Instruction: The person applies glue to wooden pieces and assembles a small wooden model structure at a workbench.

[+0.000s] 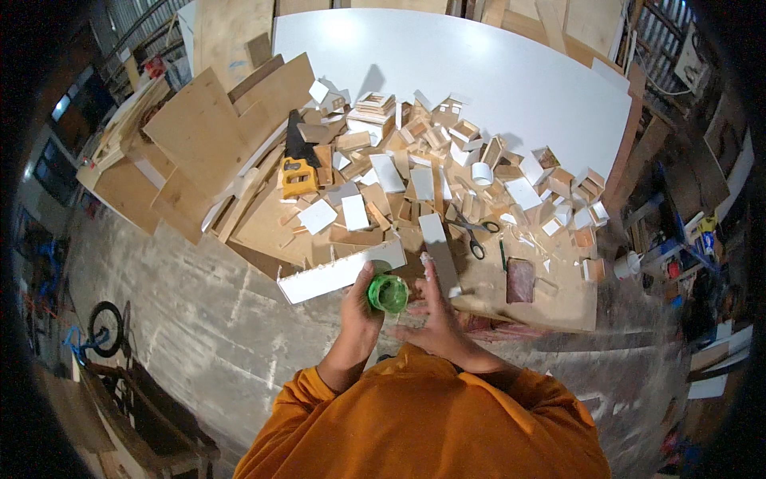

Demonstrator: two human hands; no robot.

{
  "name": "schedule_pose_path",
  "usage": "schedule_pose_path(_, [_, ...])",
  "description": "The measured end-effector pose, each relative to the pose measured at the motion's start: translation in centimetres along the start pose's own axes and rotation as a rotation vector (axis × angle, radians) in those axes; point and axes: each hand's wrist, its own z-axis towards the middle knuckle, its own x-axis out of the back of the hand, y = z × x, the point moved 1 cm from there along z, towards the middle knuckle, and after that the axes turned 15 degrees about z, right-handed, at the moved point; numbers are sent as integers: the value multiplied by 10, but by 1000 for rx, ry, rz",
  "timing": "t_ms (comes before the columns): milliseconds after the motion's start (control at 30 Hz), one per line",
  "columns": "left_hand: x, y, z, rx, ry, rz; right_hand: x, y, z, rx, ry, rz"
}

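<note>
My left hand (361, 310) grips a small green see-through tub (390, 294), its round mouth turned up toward me. Just right of the tub, my right hand (440, 321) is held with its fingers apart and nothing in them. A whitish smear shows on one of its fingertips. Beyond the tub, a long white board (335, 275) with a row of small upright bits along its edge lies at the bench's front. A narrow grey-white strip (437, 247) lies beyond my right hand.
The wooden workbench (566, 311) carries a heap of small wood blocks and boxes (435, 136). A yellow-handled saw (299, 177) lies at the left of the heap, and black scissors (476, 246) at the right. A white panel (479, 64) stands behind. Plywood sheets (191, 128) lean at left.
</note>
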Motion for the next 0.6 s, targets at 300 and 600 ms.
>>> schedule_pose_path(300, [9, -11, -6, -50, -27, 150, -14, 47, 6, 108, 113, -86])
schedule_pose_path(600, [51, 0, -15, -198, 59, 268, 104, 95, 17, -23, 496, -199])
